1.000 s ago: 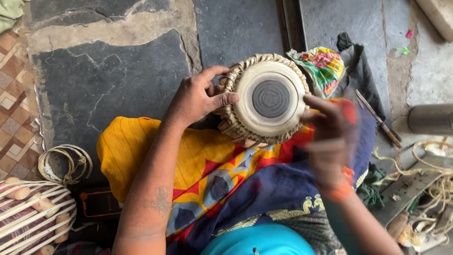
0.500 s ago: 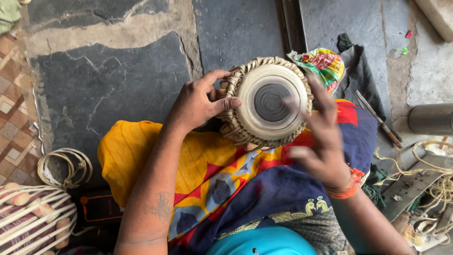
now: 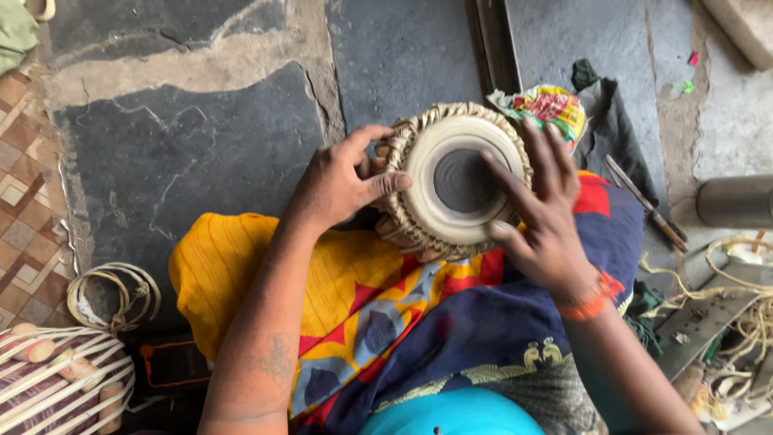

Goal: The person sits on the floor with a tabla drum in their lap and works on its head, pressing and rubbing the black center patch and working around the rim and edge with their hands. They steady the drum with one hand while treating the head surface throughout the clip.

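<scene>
A small hand drum (image 3: 455, 181) with a pale skin head and a dark round patch at its centre rests tilted on the person's lap, on a bright cloth (image 3: 338, 298) of yellow, red and blue, near the middle of the scene. The left hand (image 3: 338, 181) grips the drum's left rim, thumb laid across the edge of the skin and fingers curled around the braided lacing at the side. The right hand (image 3: 547, 217) lies spread over the right part of the head, its fingers (image 3: 503, 173) reaching onto the dark patch and the palm over the near-right rim; it holds nothing, only presses flat. An orange band (image 3: 592, 298) circles that wrist. On the stone floor (image 3: 201, 137) to the right lie a thin metal tool (image 3: 644, 201), a crumpled printed wrapper (image 3: 547, 109) and a dark rag (image 3: 612, 121); near left sit a coil of straps (image 3: 113, 294) and part of another laced drum (image 3: 56, 379). As a judgement, the main risk is the drum rolling off the soft, sloping cloth toward the floor, since only the left hand steadies it and its body is rounded. Heavy pressure from the spread fingers could also mark or loosen the dark centre patch.
</scene>
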